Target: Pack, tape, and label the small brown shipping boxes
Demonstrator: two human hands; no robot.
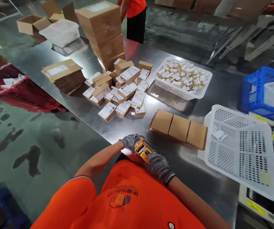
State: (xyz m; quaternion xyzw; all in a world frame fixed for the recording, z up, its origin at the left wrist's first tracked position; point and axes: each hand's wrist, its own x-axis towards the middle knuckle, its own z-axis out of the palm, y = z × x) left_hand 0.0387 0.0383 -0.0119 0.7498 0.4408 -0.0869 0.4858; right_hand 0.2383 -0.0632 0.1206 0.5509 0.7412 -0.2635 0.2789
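Grey-gloved left hand and right hand meet at the chest, fingers pinching a yellow box.

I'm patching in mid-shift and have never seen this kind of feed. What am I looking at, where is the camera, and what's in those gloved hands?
There is no machine here: this is one picture from a camera worn on a person's head, looking forward and down, so the orange shirt at the bottom is the wearer's own. The left hand and the right hand, both in grey knit gloves, together hold a small yellow carton close to the chest. In front lies a steel table. On it are a loose heap of small labelled boxes, a row of flat brown cartons, a white basket of small bottles, an upturned white basket at the right, and a tall stack of brown boxes. Another person in orange stands at the far side.
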